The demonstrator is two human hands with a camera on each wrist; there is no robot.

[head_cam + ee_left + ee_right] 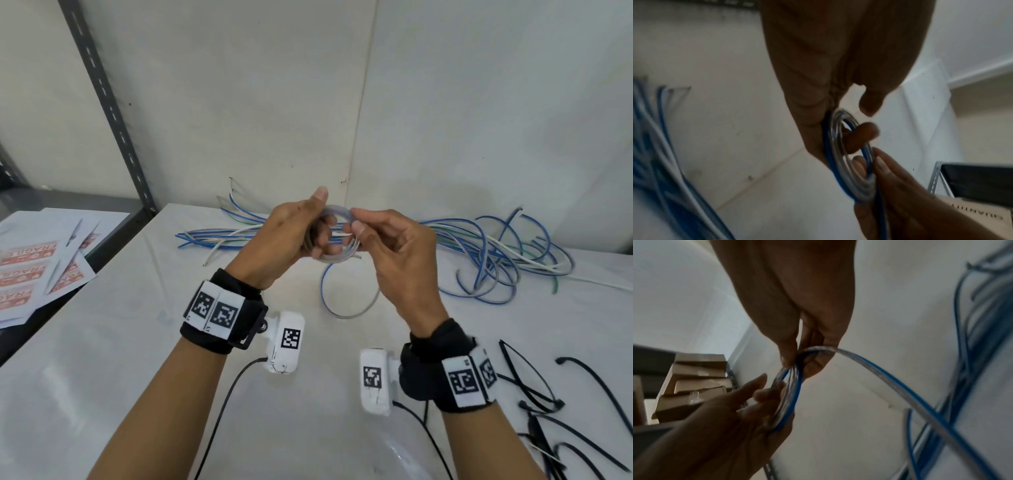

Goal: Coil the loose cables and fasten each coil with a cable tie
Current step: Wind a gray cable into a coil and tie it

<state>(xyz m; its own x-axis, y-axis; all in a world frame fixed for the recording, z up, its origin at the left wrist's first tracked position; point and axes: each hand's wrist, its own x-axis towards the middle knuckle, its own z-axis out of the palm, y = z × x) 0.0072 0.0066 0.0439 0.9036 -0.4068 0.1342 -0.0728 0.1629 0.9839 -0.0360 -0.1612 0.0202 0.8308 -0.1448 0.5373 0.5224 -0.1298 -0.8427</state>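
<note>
Blue-and-clear cable coil (337, 236) was held above the table (120, 342); left hand (291, 236) gripped its turns, right hand (394, 246) pinched the rim. Winding looked unfinished: loose tail (342, 301) needs looping in, then a cable tie (534, 387) from the near right.

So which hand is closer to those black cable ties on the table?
Right. The right hand is up at the coil, above-left of the black cable ties; the left hand is farther left.
</note>
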